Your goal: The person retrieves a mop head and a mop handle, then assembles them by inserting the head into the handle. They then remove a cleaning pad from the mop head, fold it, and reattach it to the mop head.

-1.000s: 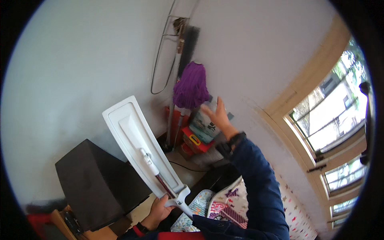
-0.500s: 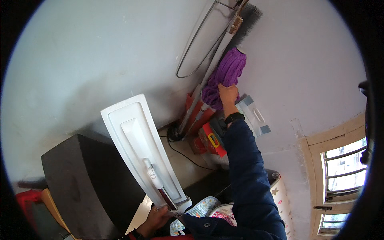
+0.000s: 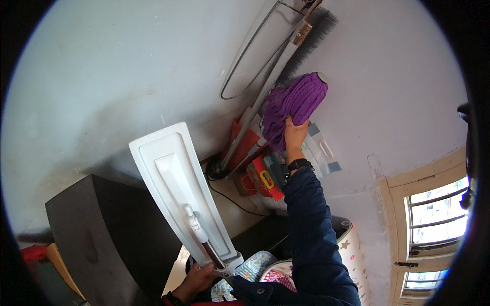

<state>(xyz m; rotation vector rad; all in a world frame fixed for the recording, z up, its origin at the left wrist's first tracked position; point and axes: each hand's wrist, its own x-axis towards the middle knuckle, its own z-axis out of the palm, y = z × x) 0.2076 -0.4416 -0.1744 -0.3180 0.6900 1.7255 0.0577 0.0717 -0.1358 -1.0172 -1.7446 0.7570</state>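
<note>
Mop [image 3: 305, 97] is already clasped by its strands in the right hand [image 3: 296, 135]; left hand [image 3: 201, 278] pinches the white panel [image 3: 176, 153] low; broom [image 3: 317, 35] untouched.

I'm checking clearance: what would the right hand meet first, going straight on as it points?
The right hand grips the purple mop head, so that comes first; beyond it, probably the dark bristles or the wall, though depth is unclear.

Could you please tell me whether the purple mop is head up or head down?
Head up, tilted: the right hand grips the mop, its pale cap uppermost, strands drooping.
</note>
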